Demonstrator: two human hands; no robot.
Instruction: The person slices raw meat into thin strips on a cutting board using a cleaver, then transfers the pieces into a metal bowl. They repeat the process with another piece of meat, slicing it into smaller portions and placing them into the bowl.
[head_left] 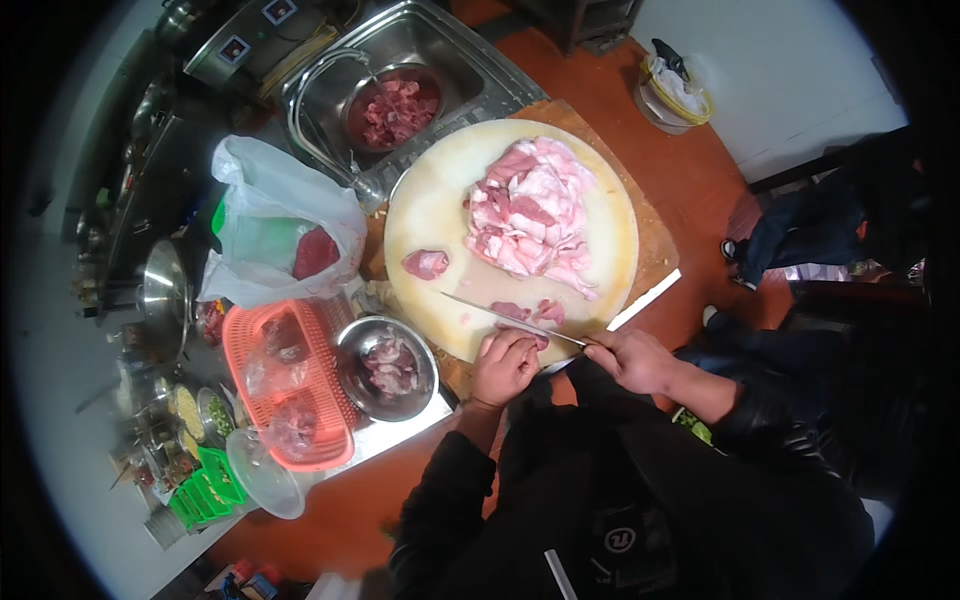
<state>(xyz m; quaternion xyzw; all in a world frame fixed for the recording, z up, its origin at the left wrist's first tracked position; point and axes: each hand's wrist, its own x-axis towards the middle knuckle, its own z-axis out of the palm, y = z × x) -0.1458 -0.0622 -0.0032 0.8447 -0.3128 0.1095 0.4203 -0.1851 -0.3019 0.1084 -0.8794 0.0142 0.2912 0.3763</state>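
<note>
My right hand (635,360) is wrapped round the handle of a long knife (515,321), whose blade points left across a round, pale chopping board (430,220). Curled at the board's near edge, my left hand (505,368) holds down a piece of red meat (540,341), partly hidden by the fingers. Small cut pieces of meat (548,312) lie just beyond the blade. A large heap of pink, fatty meat (535,205) covers the middle and far part of the board. One separate chunk of meat (425,264) sits at the board's left side.
Left of the board stand a steel bowl of meat (388,370), an orange-pink basket (245,350) with bagged meat, and a white plastic bag (255,165). Behind is a steel sink (455,50) with a meat-filled bowl. Another person's legs (810,225) show at right, near a bucket (672,95).
</note>
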